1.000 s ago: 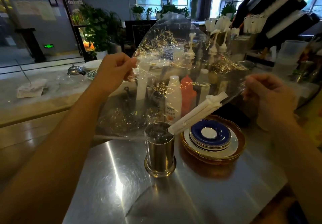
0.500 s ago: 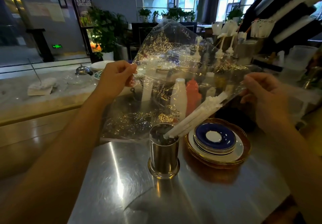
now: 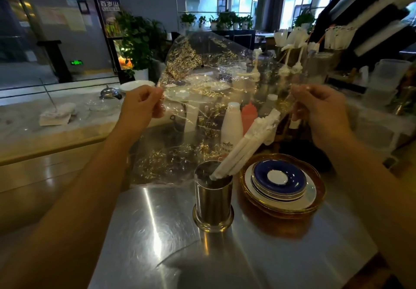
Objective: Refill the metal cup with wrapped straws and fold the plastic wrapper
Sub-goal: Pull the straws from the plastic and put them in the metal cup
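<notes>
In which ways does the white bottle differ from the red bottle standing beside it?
The white bottle is taller and wider; the red bottle is shorter and slimmer. The white bottle has a flat white cap; the red bottle narrows toward its top. Both stand upright behind the metal cup, seen through the plastic wrapper.

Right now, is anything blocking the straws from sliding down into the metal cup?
Nothing visible does. The wrapped straws already dip their lower ends into the metal cup, whose mouth looks clear.
</notes>
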The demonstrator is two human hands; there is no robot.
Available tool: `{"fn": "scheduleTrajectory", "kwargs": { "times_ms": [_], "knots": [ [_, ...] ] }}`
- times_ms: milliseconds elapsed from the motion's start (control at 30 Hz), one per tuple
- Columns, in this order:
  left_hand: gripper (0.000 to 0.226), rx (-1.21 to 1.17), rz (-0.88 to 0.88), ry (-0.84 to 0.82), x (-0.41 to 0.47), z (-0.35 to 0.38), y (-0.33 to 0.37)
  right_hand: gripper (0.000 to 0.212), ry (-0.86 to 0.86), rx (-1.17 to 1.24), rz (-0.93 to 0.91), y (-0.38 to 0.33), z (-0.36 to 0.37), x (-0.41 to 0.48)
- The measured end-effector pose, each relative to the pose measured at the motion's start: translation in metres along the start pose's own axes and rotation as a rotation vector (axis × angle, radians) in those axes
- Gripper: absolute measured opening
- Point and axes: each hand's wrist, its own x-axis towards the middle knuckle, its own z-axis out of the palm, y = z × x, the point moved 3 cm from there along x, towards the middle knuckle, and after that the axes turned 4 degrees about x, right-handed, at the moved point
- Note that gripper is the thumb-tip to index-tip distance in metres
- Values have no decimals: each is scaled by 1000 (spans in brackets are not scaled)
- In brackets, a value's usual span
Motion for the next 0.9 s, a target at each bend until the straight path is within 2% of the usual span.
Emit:
{"fn": "scheduleTrajectory", "kwargs": {
  "times_ms": [233, 433, 500, 667, 900],
  "knots": [
    [24, -50, -101, 28, -12, -10, -18, 13, -135, -35, -13, 9, 10, -4],
    [18, -162, -185, -176, -24, -9, -30, 16, -138, -55, -61, 1, 18, 2],
    [4, -139, -141, -163, -28, -10, -30, 19, -145, -60, -73, -4, 23, 5],
    [9, -167, -100, -110, -29, -14, -27, 21, -144, -90, -97, -5, 32, 8],
    [9, -138, -166, -98, -32, -10, -36, 9, -230, -93, -53, 14, 31, 3]
  ]
}}
